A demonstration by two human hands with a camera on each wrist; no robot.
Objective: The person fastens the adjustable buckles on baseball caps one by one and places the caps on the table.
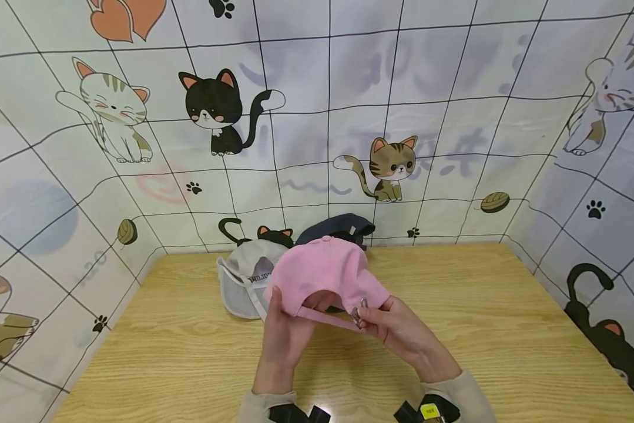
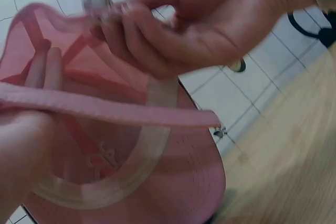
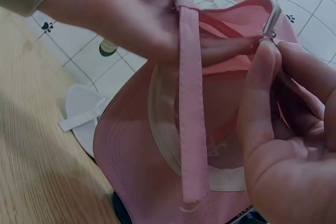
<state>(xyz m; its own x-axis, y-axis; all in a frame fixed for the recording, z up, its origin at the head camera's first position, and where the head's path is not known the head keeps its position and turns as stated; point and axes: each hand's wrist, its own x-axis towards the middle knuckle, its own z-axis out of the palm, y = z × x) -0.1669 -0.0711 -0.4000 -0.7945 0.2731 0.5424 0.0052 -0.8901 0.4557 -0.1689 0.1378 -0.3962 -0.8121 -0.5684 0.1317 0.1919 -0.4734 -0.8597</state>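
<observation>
Two hands (image 1: 288,338) (image 1: 403,332) hold a pink cap (image 1: 322,264), strap (image 3: 191,114) seemingly unfastened.

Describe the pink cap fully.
The pink cap looks like cloth, with a top button, brim, pale inner band, arched back opening and strap, one end loose. It is held above the table, crown up, back toward the head camera. The left hand supports it from inside; the right hand pinches its metal clasp.

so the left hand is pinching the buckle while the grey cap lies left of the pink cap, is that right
Not quite: the right hand pinches the buckle, as the head view shows. The grey cap does lie left of the pink cap.
</observation>
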